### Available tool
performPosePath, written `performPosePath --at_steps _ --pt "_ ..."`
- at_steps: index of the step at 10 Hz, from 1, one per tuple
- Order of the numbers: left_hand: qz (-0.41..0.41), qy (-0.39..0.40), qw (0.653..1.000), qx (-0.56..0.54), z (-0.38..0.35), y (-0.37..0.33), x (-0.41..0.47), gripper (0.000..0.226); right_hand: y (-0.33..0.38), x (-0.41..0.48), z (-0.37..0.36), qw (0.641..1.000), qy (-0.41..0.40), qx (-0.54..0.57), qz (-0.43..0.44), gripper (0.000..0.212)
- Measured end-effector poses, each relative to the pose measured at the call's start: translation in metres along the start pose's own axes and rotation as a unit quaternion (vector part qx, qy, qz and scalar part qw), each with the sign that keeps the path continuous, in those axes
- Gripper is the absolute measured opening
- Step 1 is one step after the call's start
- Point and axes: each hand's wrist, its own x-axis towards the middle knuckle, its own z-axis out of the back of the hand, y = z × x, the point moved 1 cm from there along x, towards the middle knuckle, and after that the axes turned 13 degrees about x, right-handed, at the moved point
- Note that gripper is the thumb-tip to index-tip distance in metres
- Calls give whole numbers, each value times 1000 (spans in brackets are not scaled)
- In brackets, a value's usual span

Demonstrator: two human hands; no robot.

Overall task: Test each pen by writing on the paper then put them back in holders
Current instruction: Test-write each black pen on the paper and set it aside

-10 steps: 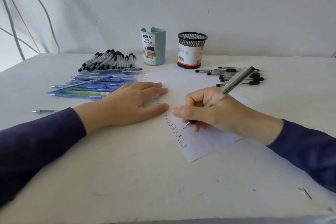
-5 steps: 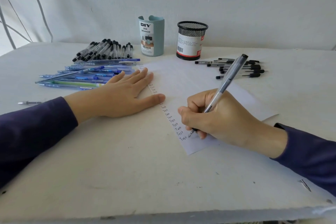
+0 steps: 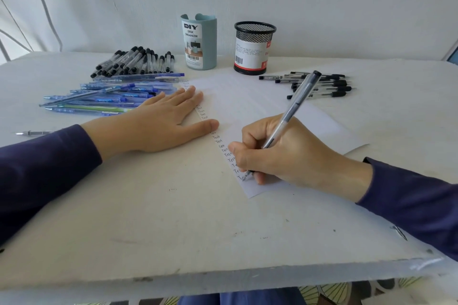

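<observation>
You are flattening your left hand (image 3: 158, 126), grip wide, on the nine-o'clock edge of the paper (image 3: 247, 96), likely to steady it, while your right hand (image 3: 292, 156) is pinching the writing pen (image 3: 297, 99).

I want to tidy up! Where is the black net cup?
In the head view, the black mesh metal pen holder stands far back, just right of the pale blue organizer cup.

The right hand (image 3: 292, 153) has slid the pen (image 3: 291, 111) down the written column (image 3: 218, 141) on the paper (image 3: 247, 101), tip now well below the left hand (image 3: 158, 124), whose thumb has drawn apart from it, fingers swung away.
</observation>
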Motion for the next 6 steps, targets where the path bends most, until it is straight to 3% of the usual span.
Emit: performPosePath --at_steps 6 --pt "0 -8 1000 6 0 -1 2 111 1 1 2 1000 9 -5 -21 42"
